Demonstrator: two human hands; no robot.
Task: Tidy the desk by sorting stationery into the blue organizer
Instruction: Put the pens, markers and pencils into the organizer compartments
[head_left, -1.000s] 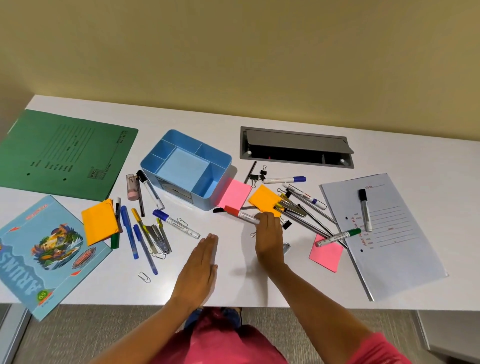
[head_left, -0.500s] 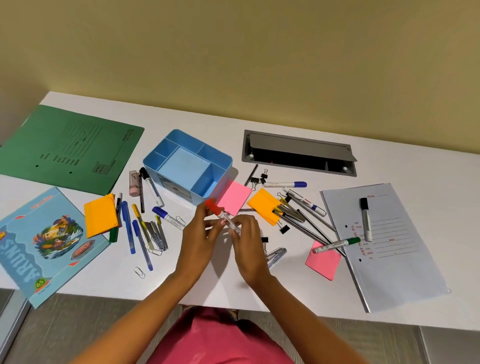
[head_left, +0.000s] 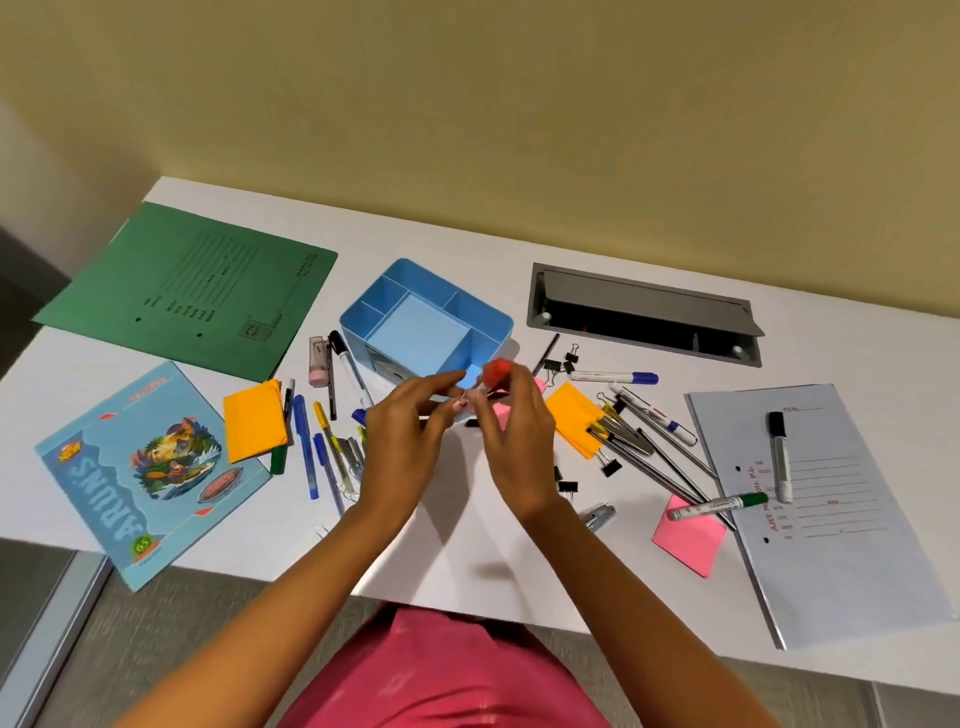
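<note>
1. As I judge it, the step in hand is putting the red-capped marker (head_left: 497, 374) into the blue organizer (head_left: 483, 317). The marker is held in the air just in front of the organizer's near-right corner, with its cap end closest to the organizer.
2. To do this well, carry the marker over one of the organizer's narrow compartments. Stand it upright, lower it below the rim, and only then let go, so it neither bounces nor tips out.
3. The organizer's visible compartments hold nothing and it looks light. Come in from above, because a knock from the side could shove it.
4. The right hand (head_left: 514, 441) pinches the marker just below the cap, with fingers curled and the wrist lifted off the desk (head_left: 457, 561).
5. The left hand (head_left: 410, 436) is in front of the organizer with fingers half spread, their tips meeting the marker's barrel. I cannot tell whether they pinch it or only touch it.
6. Both forearms converge in front of the organizer.
</note>
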